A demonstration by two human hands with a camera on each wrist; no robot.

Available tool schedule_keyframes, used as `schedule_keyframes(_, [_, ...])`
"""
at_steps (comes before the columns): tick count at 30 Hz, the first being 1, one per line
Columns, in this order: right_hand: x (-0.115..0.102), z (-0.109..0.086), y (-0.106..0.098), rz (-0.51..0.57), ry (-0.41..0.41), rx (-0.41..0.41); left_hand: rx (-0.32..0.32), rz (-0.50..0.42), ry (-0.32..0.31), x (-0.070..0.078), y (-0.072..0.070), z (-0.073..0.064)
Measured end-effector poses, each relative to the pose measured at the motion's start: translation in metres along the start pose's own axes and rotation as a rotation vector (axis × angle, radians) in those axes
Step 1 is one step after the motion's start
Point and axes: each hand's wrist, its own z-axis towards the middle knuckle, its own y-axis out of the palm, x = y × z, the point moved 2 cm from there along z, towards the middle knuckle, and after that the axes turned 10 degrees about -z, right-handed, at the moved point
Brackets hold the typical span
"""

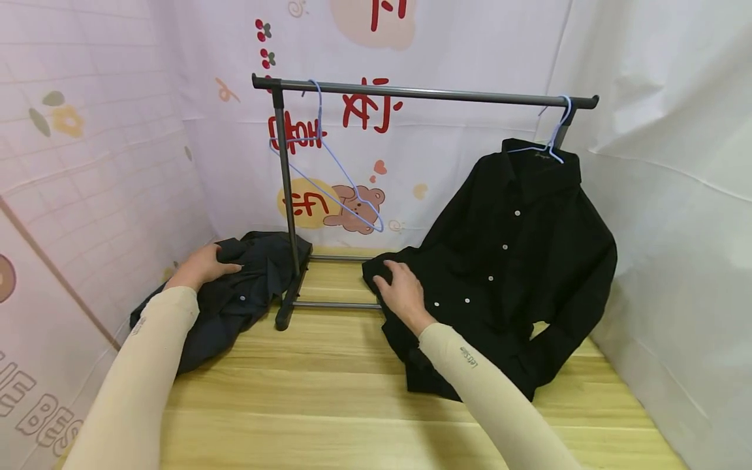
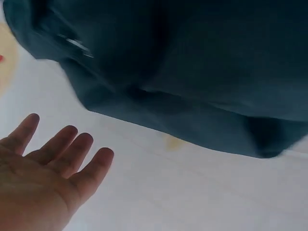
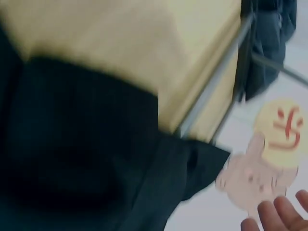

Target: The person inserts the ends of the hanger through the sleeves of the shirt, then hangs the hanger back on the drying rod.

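A crumpled dark navy button garment (image 1: 252, 287) lies at the left of the table. My left hand (image 1: 200, 266) is over its back left part, fingers spread; the left wrist view has straight fingers (image 2: 91, 168) beside the cloth, gripping nothing. A black button-up shirt (image 1: 529, 241) hangs from a blue hanger (image 1: 555, 140) at the right, its lower part spread across the tabletop. Above that shirt's left edge hovers my right hand (image 1: 405, 292), fingers loosely bent. In the right wrist view, fingertips (image 3: 269, 211) show apart from the black cloth.
A dark metal rack (image 1: 435, 94) stands on the wooden table (image 1: 305, 385), its left upright beside the navy garment and low bars near the table. Another blue hanger (image 1: 341, 155) hangs bare from the rail's left end. Printed white curtains (image 1: 223, 163) enclose the back and sides.
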Motion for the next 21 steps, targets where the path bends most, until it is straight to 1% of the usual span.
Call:
schedule_keyframes(4, [-0.025, -0.012, 0.031, 0.005, -0.050, -0.145, -0.052, 0.009, -0.036, -0.027, -0.004, -0.009])
schedule_keyframes(5, [-0.031, -0.014, 0.038, 0.003, -0.060, -0.181, -0.071, -0.002, -0.047, -0.033, -0.004, -0.011])
schedule_keyframes(7, [-0.043, -0.019, 0.051, -0.010, -0.079, -0.249, -0.125, -0.053, -0.085, -0.043, -0.002, -0.016])
schedule_keyframes(10, [-0.060, -0.027, 0.068, -0.022, -0.097, -0.342, -0.194, -0.119, -0.155, -0.053, 0.006, -0.021])
schedule_keyframes(12, [-0.069, -0.032, 0.077, -0.028, -0.109, -0.380, -0.222, -0.136, -0.205, -0.056, 0.013, -0.023])
schedule_keyframes(14, [-0.077, -0.037, 0.083, -0.025, -0.114, -0.400, -0.227, -0.114, -0.245, -0.055, 0.020, -0.024])
schedule_keyframes(16, [-0.083, -0.040, 0.088, -0.025, -0.117, -0.403, -0.220, -0.089, -0.285, -0.053, 0.028, -0.022])
schedule_keyframes(19, [-0.088, -0.043, 0.091, -0.029, -0.120, -0.402, -0.165, -0.036, -0.319, -0.052, 0.040, -0.018])
schedule_keyframes(21, [-0.089, -0.044, 0.092, -0.035, -0.123, -0.404, -0.117, 0.006, -0.327, -0.053, 0.048, -0.016])
